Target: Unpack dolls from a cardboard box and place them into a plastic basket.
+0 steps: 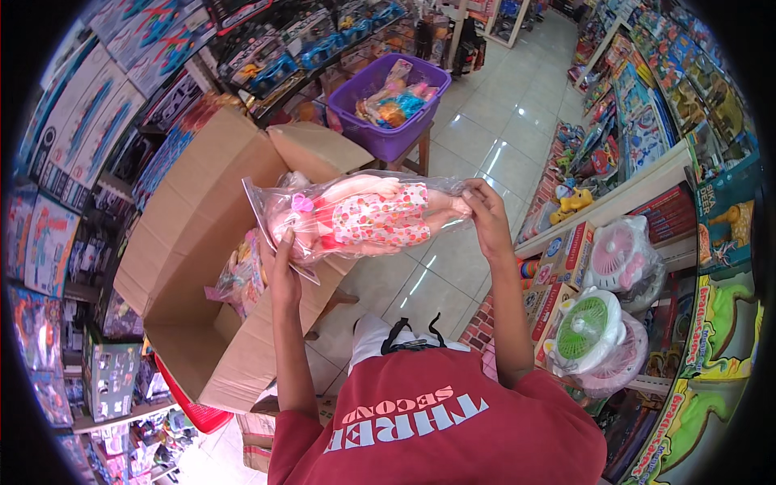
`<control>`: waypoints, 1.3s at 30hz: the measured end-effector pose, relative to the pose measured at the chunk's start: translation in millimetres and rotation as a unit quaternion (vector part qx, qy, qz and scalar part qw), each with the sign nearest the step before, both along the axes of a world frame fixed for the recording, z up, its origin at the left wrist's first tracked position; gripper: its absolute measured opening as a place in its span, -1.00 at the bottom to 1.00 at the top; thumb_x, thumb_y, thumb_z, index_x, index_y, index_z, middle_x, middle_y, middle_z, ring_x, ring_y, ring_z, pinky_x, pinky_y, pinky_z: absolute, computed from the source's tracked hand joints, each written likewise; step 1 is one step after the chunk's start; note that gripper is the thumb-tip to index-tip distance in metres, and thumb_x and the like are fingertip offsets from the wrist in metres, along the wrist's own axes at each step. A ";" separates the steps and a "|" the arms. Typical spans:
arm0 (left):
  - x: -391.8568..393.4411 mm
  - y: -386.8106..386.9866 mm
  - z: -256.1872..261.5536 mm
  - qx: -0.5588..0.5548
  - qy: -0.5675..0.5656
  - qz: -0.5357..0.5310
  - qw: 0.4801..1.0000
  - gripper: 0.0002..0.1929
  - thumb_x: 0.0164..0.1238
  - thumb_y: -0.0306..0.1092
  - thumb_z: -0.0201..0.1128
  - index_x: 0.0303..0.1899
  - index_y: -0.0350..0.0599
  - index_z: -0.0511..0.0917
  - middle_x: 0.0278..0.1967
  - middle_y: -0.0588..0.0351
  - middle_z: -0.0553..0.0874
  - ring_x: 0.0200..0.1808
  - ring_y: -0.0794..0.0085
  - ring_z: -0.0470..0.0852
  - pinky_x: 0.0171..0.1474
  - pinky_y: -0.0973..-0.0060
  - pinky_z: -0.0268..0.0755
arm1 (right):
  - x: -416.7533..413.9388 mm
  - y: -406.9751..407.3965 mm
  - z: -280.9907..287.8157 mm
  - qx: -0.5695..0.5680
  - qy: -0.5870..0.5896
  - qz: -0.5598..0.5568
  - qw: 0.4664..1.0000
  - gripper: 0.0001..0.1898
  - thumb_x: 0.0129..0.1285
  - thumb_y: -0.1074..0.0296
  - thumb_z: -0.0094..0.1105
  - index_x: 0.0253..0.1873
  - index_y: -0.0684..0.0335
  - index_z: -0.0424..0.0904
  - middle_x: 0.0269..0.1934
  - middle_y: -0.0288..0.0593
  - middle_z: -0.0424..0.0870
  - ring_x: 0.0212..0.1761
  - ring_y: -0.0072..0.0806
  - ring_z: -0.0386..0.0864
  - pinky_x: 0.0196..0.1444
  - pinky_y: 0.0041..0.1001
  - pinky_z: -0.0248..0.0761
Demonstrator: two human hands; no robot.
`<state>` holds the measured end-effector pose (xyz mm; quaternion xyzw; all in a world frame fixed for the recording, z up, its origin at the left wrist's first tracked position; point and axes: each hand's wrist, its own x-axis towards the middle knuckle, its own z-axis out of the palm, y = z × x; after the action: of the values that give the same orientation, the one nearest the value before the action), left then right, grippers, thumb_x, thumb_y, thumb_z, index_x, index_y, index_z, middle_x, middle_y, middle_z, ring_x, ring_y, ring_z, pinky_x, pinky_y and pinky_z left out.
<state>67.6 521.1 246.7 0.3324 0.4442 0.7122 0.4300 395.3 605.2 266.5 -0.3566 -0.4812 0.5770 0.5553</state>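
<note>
A doll in a clear plastic bag (376,212) lies sideways in the air between my two hands. It wears a fruit-print dress and a pink bow. My left hand (284,260) grips the bag at the doll's head, by the header card, with the thumb on top. At the feet end, my right hand (488,212) pinches the plastic between thumb and fingers. Below and left of the doll stands an open cardboard box (182,242) with its flaps spread. Inside it, more bagged dolls (242,276) show, partly hidden by my left arm and a flap.
A purple plastic basket (388,136) with several dolls stands on a wooden stool (418,151) beyond the box. Toy shelves line both sides. Small fans (579,339) and cartons (555,260) sit at the right. A red basket (197,406) shows under the box, above a tiled floor (418,282).
</note>
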 end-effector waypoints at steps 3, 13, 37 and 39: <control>25.9 20.9 9.4 -0.009 0.010 -0.012 1.000 -0.49 0.35 -0.36 0.12 0.25 -0.33 0.21 0.08 0.01 0.47 0.11 0.43 0.46 0.16 0.45 0.32 | 28.9 7.1 -7.9 -0.007 -0.015 -0.021 1.000 -0.84 0.31 0.38 0.06 -0.08 0.30 0.47 -0.20 -0.28 0.57 -0.17 -0.66 0.48 -0.08 -0.62 0.32; 64.9 127.3 26.7 0.006 0.147 -0.019 0.989 -0.39 0.23 -0.27 0.23 0.25 -0.34 0.23 0.13 -0.06 0.42 0.18 0.33 0.38 0.25 0.43 0.16 | 31.8 88.6 21.2 0.246 -0.403 -0.119 0.873 -0.48 0.18 0.16 0.21 0.18 0.26 0.35 0.13 0.06 0.44 0.26 -0.07 0.34 0.24 -0.22 0.18; 102.9 335.2 12.5 0.095 -0.088 -0.051 0.990 -0.08 0.25 0.36 -0.04 0.41 -0.10 -0.16 0.36 -0.10 0.16 0.37 0.10 0.20 0.36 0.14 0.09 | 11.0 393.2 -24.1 0.200 -0.225 0.210 0.930 -0.51 0.24 0.28 0.19 0.21 0.35 0.33 0.03 -0.13 0.52 0.09 -0.48 0.45 0.15 -0.47 0.28; 117.1 354.9 -2.7 0.087 -0.079 -0.077 0.990 -0.12 0.28 0.38 -0.13 0.41 -0.07 -0.11 0.35 -0.11 0.19 0.37 0.14 0.19 0.32 0.10 0.14 | 7.0 419.0 -37.9 0.135 -0.160 0.178 0.961 -0.49 0.25 0.22 0.20 0.20 0.39 0.31 0.08 -0.04 0.50 0.14 -0.42 0.44 0.17 -0.44 0.27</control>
<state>184.7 876.0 244.0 0.3447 0.3186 0.7367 0.4868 402.3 1024.2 228.6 -0.2746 -0.6931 0.5316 0.4021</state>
